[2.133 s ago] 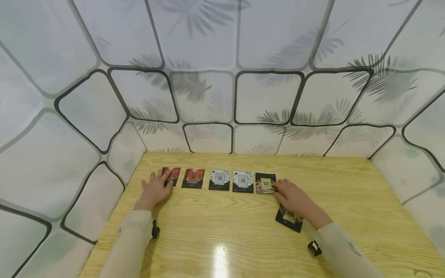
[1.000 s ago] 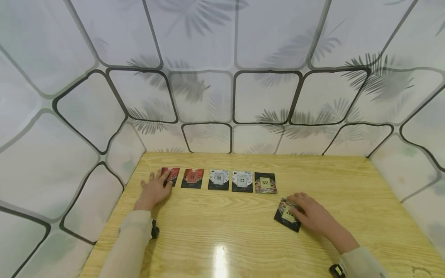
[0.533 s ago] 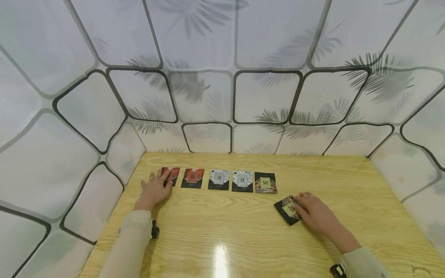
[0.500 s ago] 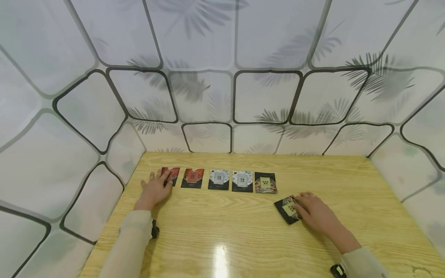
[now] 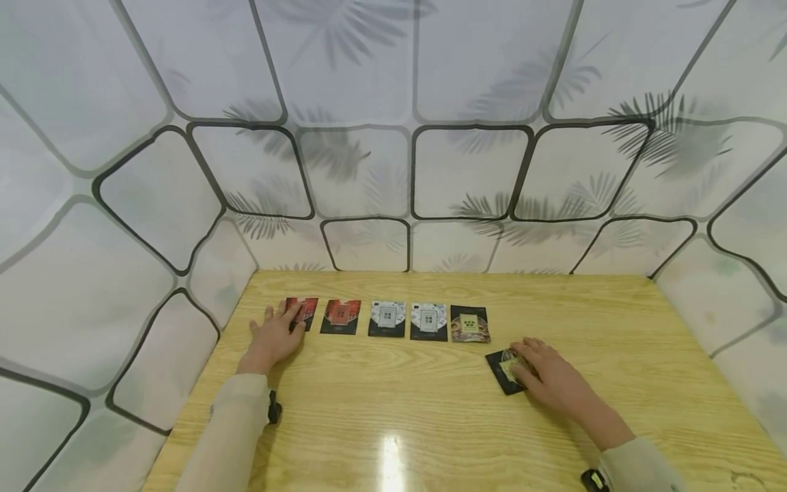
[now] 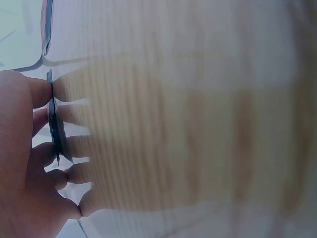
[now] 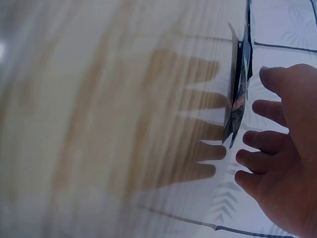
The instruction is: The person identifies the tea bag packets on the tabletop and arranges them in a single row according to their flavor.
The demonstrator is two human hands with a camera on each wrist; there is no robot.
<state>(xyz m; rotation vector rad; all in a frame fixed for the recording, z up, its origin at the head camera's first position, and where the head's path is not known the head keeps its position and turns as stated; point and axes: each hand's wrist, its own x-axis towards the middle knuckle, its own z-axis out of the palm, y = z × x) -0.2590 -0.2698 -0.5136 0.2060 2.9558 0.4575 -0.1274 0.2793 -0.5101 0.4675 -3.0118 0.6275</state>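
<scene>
My left hand (image 5: 272, 342) lies with spread fingers on the leftmost red-and-black packet (image 5: 309, 309). In the left wrist view its thumb and fingertips touch the table around that packet (image 6: 55, 119). A loose black packet with a yellow label (image 5: 501, 372) lies tilted, nearer me than the row. Over its right part is my right hand (image 5: 550, 376), which hides some of it. The right wrist view shows that hand's fingers (image 7: 265, 141) loosely extended, just off the packet (image 7: 238, 94), gripping nothing.
To the right of the left hand, a second red packet (image 5: 341, 316), two white-and-black packets (image 5: 387, 318) and a yellow-labelled packet (image 5: 470, 324) form a row on the wooden table (image 5: 369, 403). A patterned fabric wall (image 5: 369, 171) rises behind and at both sides.
My right hand has moved back from the row's yellow-labelled packet to the loose one. That loose packet has turned and shifted slightly away from me. My left hand has stayed in place.
</scene>
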